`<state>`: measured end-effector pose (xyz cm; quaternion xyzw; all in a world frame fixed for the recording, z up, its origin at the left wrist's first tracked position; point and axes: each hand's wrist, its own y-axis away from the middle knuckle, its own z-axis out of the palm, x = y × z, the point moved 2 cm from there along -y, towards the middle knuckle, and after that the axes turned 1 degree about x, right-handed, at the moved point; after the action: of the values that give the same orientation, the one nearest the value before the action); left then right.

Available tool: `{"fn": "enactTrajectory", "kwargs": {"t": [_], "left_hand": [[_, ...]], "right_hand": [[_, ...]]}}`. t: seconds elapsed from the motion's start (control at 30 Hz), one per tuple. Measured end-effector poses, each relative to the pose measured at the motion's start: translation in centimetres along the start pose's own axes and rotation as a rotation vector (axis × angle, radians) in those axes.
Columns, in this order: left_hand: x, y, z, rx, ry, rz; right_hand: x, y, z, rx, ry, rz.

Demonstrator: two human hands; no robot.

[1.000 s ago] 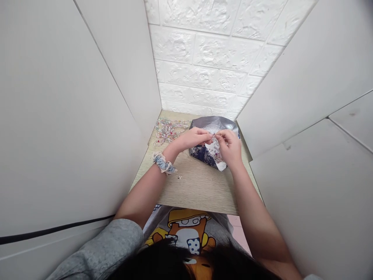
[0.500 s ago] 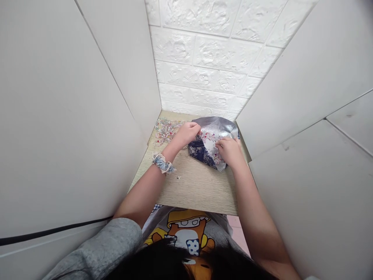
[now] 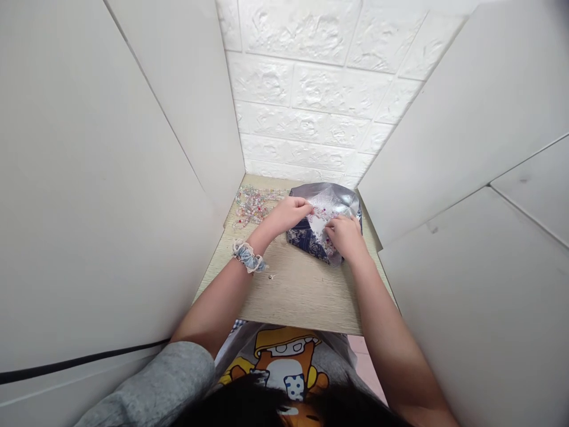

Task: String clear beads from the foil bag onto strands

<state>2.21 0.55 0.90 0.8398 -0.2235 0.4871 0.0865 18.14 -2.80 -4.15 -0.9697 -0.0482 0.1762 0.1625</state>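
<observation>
Head cam view, looking down at a pale wood-grain bench w/ both hands over its far R part. L hand is palm-down, fingers bent & drawn in close, thumb nr index; tips sit over the L side of the loose beads. Can't tell if the pinch is fully closed or if a bead or thread is btwn the tips, too small to see. R hand is curled over the R side of same, thumb & index tips nr each other, pointing L into the beads; other fingers partly hidden, so can't tell how tight it is or what, if anything, it's got. Hands are apart, w/ a white patch & beads showing btwn them. Beads (pink, red, purple, clear) lie on the silvery surface of a dk blue patterned bag, which is on the bench, far R, nr the white brick-pattern wall. Bead strands, multicol., are heaped at far L of bench, just beyond L forearm. Small bit, unclear what, is on the bench nr the L wrist, which has a lt blue scrunchie w/ pale frilly trim.
</observation>
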Motion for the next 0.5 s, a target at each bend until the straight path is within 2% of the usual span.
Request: {"fn": "enactTrajectory", "kwargs": {"t": [0.07, 0.13, 0.2, 0.27, 0.37, 0.5], "left_hand": [[-0.2, 0.0, 0.2, -0.063, -0.015, 0.028], [-0.1, 0.1, 0.4, -0.107, -0.038, 0.055], [0.1, 0.4, 0.4, -0.115, -0.047, 0.067], [0.3, 0.6, 0.5, -0.115, -0.046, 0.067], [0.5, 0.7, 0.5, -0.108, -0.048, 0.052], [0.4, 0.6, 0.5, -0.095, -0.051, 0.081]], "right_hand": [[-0.4, -0.1, -0.4, 0.026, -0.234, 0.085], [-0.8, -0.2, -0.6, 0.02, -0.58, 0.212], [-1.3, -0.1, -0.8, -0.01, -0.962, 0.313], [-1.8, 0.0, -0.9, -0.05, -1.256, 0.356], [-2.3, 0.1, -1.0, -0.093, -1.429, 0.4], [-2.4, 0.2, -1.0, -0.107, -1.45, 0.431]]}}
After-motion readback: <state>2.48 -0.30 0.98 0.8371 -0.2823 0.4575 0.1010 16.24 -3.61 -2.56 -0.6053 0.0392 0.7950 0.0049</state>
